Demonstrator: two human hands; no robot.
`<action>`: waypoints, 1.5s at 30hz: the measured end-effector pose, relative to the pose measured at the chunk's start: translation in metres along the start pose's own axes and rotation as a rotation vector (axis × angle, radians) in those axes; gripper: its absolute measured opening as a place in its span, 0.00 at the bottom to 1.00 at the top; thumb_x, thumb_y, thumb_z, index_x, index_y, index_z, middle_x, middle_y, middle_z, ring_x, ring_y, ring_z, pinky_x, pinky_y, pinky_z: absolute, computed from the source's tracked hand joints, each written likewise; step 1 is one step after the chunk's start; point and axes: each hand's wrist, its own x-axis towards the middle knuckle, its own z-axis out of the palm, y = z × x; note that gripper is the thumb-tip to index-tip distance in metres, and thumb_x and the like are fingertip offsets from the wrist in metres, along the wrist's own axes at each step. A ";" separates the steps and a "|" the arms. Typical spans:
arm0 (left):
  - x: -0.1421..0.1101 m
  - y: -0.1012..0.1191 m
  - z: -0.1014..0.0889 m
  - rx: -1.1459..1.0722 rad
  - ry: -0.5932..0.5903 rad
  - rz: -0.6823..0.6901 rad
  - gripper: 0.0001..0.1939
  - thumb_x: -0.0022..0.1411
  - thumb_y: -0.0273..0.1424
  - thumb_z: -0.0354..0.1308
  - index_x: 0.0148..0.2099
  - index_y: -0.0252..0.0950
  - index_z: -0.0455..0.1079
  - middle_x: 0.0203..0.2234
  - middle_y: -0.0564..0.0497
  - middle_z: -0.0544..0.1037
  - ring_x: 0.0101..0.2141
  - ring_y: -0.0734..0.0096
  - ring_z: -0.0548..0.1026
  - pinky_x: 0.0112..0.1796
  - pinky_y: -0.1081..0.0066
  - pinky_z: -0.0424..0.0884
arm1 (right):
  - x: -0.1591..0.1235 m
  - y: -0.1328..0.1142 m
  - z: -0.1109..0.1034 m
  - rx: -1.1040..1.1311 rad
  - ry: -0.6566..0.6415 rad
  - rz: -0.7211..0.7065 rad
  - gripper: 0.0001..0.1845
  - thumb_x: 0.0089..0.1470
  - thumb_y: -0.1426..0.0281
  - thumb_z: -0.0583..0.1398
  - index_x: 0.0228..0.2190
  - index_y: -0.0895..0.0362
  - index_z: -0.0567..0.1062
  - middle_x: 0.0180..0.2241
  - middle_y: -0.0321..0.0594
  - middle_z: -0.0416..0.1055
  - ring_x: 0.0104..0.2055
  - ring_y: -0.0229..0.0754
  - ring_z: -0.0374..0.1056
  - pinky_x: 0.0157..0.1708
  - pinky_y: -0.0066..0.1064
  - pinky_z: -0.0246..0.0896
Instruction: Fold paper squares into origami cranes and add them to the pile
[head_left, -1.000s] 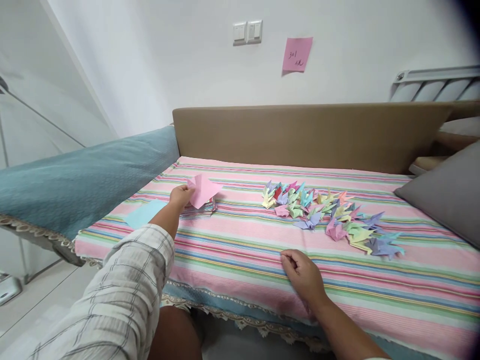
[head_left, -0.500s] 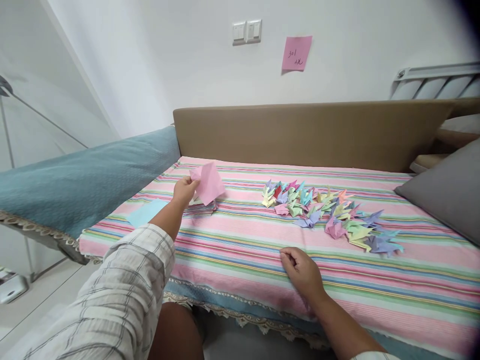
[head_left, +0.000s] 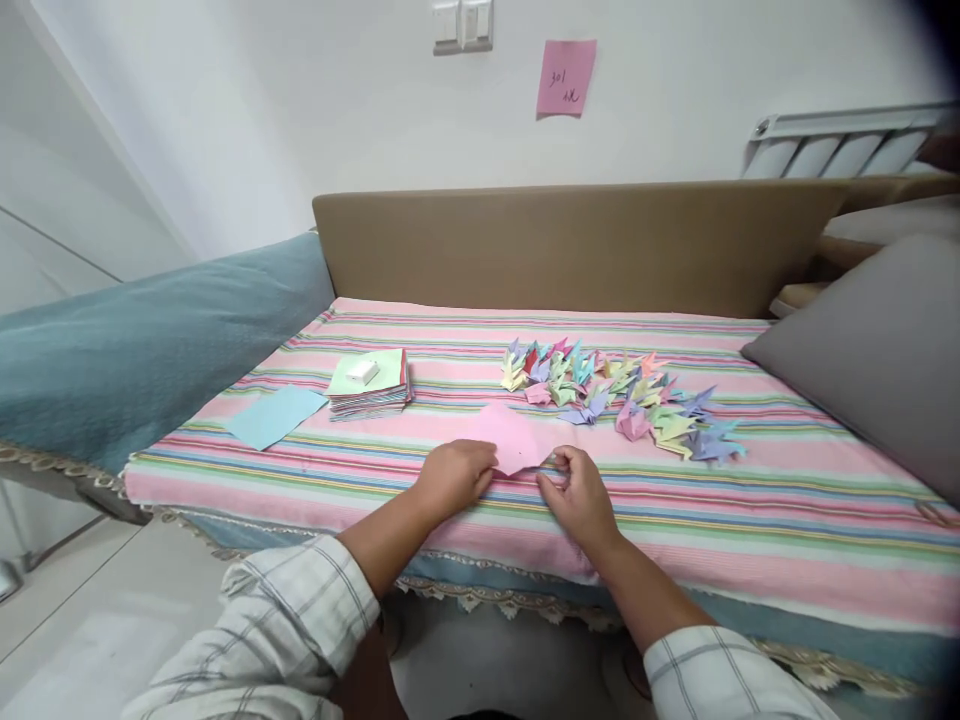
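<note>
A pink sheet of paper [head_left: 510,440] is held in front of me, low over the striped cloth. My left hand [head_left: 457,475] grips its left edge, fingers closed and partly covering it. At the right corner is my right hand [head_left: 581,495], with curled fingers on the paper and the thumb a little lower. Just beyond and to the right lie several folded paper cranes [head_left: 592,385] in many colours. To the left stands a stack of coloured paper [head_left: 371,400], with a small white block [head_left: 363,372] on its green top sheet. Beside the stack lies a light blue sheet [head_left: 274,415].
The striped cloth [head_left: 360,490] covers the sofa seat, with a brown backrest [head_left: 562,250] behind. A blue-covered armrest [head_left: 172,330] rises at left and a grey cushion [head_left: 877,350] at right. A pink note [head_left: 566,78] is on the wall.
My left hand has brought the pink sheet from above the stack rightward and nearer to me. My right hand has moved slightly to the sheet's right corner. The view has shifted a little.
</note>
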 end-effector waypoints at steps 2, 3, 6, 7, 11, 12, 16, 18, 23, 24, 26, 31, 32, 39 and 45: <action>-0.007 0.012 0.010 0.009 -0.031 0.011 0.09 0.57 0.29 0.53 0.38 0.40 0.73 0.44 0.49 0.77 0.42 0.65 0.75 0.43 0.66 0.71 | 0.001 0.002 -0.004 -0.084 0.010 -0.110 0.18 0.49 0.71 0.57 0.44 0.57 0.67 0.42 0.48 0.65 0.48 0.50 0.61 0.48 0.45 0.59; -0.010 0.018 0.013 0.011 -0.041 0.013 0.09 0.57 0.29 0.53 0.38 0.40 0.73 0.44 0.49 0.77 0.42 0.65 0.75 0.43 0.66 0.72 | 0.002 0.002 -0.007 -0.120 -0.009 -0.139 0.19 0.48 0.73 0.57 0.44 0.56 0.68 0.44 0.49 0.64 0.50 0.52 0.59 0.50 0.46 0.58; -0.018 0.029 0.019 0.013 -0.031 -0.008 0.09 0.58 0.29 0.52 0.37 0.40 0.74 0.43 0.49 0.78 0.41 0.64 0.76 0.41 0.65 0.72 | 0.003 0.004 -0.014 -0.187 -0.103 -0.179 0.21 0.45 0.77 0.57 0.44 0.55 0.72 0.49 0.49 0.60 0.51 0.53 0.57 0.51 0.47 0.57; -0.020 0.031 0.021 0.007 -0.022 -0.014 0.09 0.58 0.28 0.52 0.38 0.40 0.74 0.43 0.48 0.78 0.41 0.63 0.76 0.41 0.65 0.72 | 0.004 0.005 -0.016 -0.190 -0.144 -0.191 0.21 0.45 0.77 0.56 0.43 0.55 0.73 0.51 0.49 0.59 0.52 0.52 0.57 0.51 0.46 0.58; -0.029 0.032 0.028 -0.053 -0.023 0.023 0.11 0.56 0.26 0.53 0.39 0.40 0.74 0.44 0.48 0.77 0.43 0.63 0.74 0.45 0.63 0.70 | 0.003 0.009 -0.020 -0.177 -0.276 -0.227 0.22 0.45 0.78 0.55 0.43 0.53 0.75 0.53 0.47 0.61 0.53 0.51 0.56 0.51 0.47 0.58; -0.030 0.030 0.029 -0.062 -0.025 0.030 0.12 0.55 0.26 0.54 0.40 0.40 0.74 0.45 0.48 0.76 0.44 0.63 0.73 0.46 0.62 0.69 | 0.003 0.009 -0.020 -0.177 -0.290 -0.227 0.22 0.46 0.78 0.54 0.43 0.53 0.76 0.53 0.46 0.61 0.53 0.51 0.56 0.52 0.48 0.57; -0.031 0.018 0.024 -0.029 0.013 -0.039 0.22 0.50 0.31 0.59 0.50 0.40 0.71 0.55 0.42 0.67 0.51 0.53 0.67 0.52 0.55 0.63 | 0.002 0.011 -0.019 -0.184 -0.320 -0.209 0.21 0.47 0.78 0.54 0.42 0.54 0.76 0.52 0.47 0.63 0.53 0.51 0.57 0.52 0.48 0.57; -0.030 0.010 0.020 0.005 0.017 -0.112 0.26 0.47 0.35 0.62 0.51 0.42 0.70 0.59 0.41 0.62 0.55 0.47 0.62 0.53 0.51 0.59 | 0.002 0.012 -0.018 -0.187 -0.335 -0.196 0.20 0.48 0.77 0.54 0.42 0.54 0.76 0.52 0.47 0.64 0.53 0.50 0.58 0.52 0.47 0.57; -0.029 -0.008 0.017 -0.011 -0.003 -0.189 0.24 0.47 0.42 0.63 0.47 0.42 0.73 0.59 0.42 0.61 0.56 0.46 0.61 0.52 0.50 0.60 | 0.003 0.015 -0.019 -0.166 -0.364 -0.171 0.20 0.48 0.76 0.54 0.43 0.53 0.76 0.51 0.46 0.65 0.53 0.50 0.58 0.51 0.47 0.58; -0.029 -0.011 0.017 -0.023 -0.001 -0.192 0.23 0.47 0.43 0.63 0.46 0.41 0.74 0.58 0.41 0.62 0.55 0.46 0.62 0.52 0.51 0.61 | 0.004 0.016 -0.020 -0.163 -0.368 -0.168 0.20 0.48 0.76 0.54 0.43 0.53 0.76 0.51 0.46 0.65 0.53 0.50 0.58 0.51 0.47 0.58; -0.028 -0.016 0.017 -0.039 0.007 -0.200 0.22 0.46 0.42 0.63 0.45 0.40 0.75 0.57 0.41 0.64 0.55 0.47 0.64 0.52 0.53 0.62 | 0.004 0.018 -0.023 -0.162 -0.369 -0.152 0.19 0.49 0.75 0.54 0.42 0.53 0.76 0.51 0.46 0.65 0.53 0.50 0.58 0.52 0.47 0.58; -0.025 -0.026 0.017 -0.034 -0.003 -0.280 0.16 0.49 0.34 0.60 0.42 0.40 0.76 0.55 0.43 0.68 0.52 0.51 0.68 0.52 0.58 0.65 | 0.006 0.024 -0.027 -0.168 -0.346 -0.109 0.17 0.51 0.73 0.55 0.41 0.52 0.77 0.51 0.45 0.65 0.53 0.50 0.59 0.51 0.46 0.59; -0.024 -0.028 0.016 -0.030 -0.011 -0.295 0.15 0.50 0.33 0.59 0.42 0.40 0.77 0.54 0.44 0.68 0.51 0.52 0.69 0.51 0.59 0.66 | 0.007 0.025 -0.027 -0.168 -0.341 -0.108 0.17 0.51 0.73 0.55 0.41 0.53 0.77 0.51 0.46 0.65 0.53 0.50 0.59 0.51 0.45 0.59; -0.021 -0.032 0.008 -0.094 -0.041 -0.361 0.10 0.56 0.37 0.56 0.33 0.40 0.78 0.53 0.46 0.70 0.51 0.55 0.68 0.50 0.60 0.66 | 0.009 0.023 -0.030 -0.144 -0.348 -0.086 0.13 0.55 0.67 0.55 0.38 0.53 0.79 0.49 0.47 0.67 0.52 0.50 0.60 0.51 0.45 0.58; -0.021 -0.032 0.001 -0.130 -0.087 -0.428 0.13 0.55 0.41 0.58 0.25 0.39 0.75 0.49 0.45 0.74 0.52 0.55 0.68 0.48 0.62 0.66 | 0.012 0.016 -0.034 -0.115 -0.387 0.029 0.15 0.56 0.62 0.54 0.31 0.54 0.78 0.49 0.47 0.67 0.53 0.50 0.59 0.51 0.44 0.56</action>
